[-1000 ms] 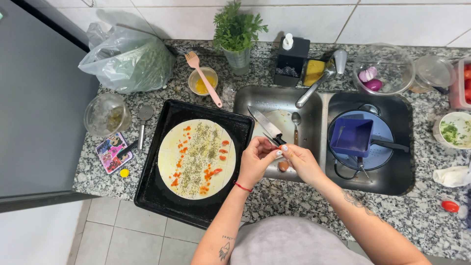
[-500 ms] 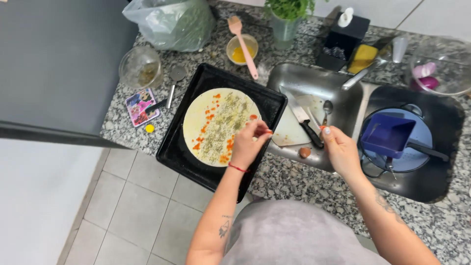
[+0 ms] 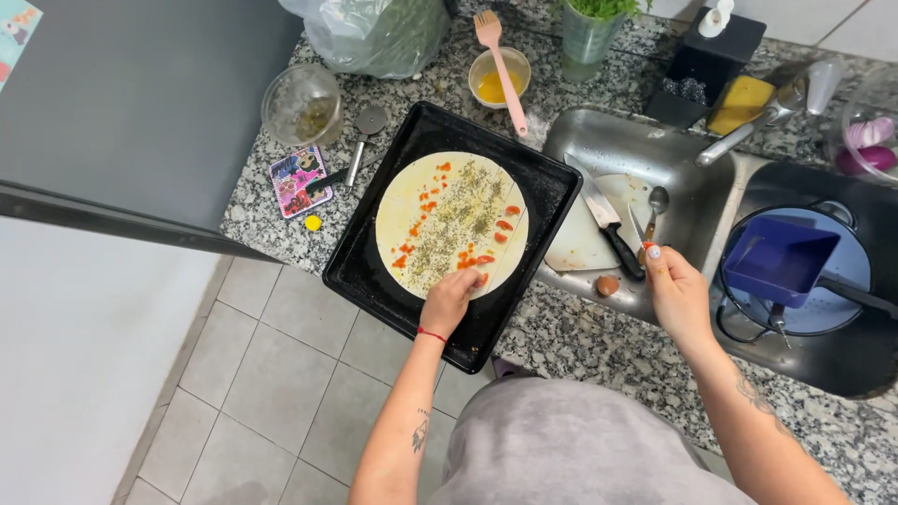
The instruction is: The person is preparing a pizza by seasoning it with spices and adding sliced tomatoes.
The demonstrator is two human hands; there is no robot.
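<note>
A round pale flatbread (image 3: 449, 222) sprinkled with green herbs and red tomato bits lies on a black baking tray (image 3: 374, 271). My left hand (image 3: 451, 299) rests at the flatbread's near edge, fingers pinched on a tomato piece (image 3: 482, 278). My right hand (image 3: 675, 292) hovers over the sink's near rim, its fingers pinched around something small and red that I cannot make out. Just beyond it, a black-handled knife (image 3: 608, 224) and a spoon (image 3: 655, 208) lie on a white cutting board (image 3: 585, 245) in the sink (image 3: 655, 140).
A small brown piece (image 3: 607, 285) sits on the sink rim. A blue tub (image 3: 781, 262) stands in a pot in the right basin. A bowl of yellow sauce with a pink brush (image 3: 500, 70), a glass bowl (image 3: 301, 105), a pizza cutter (image 3: 365, 131) and a bag (image 3: 374, 33) crowd the granite counter.
My left hand slid from the flatbread's right side to its near edge. My right hand stayed near the sink rim. The view shifted closer and to the right.
</note>
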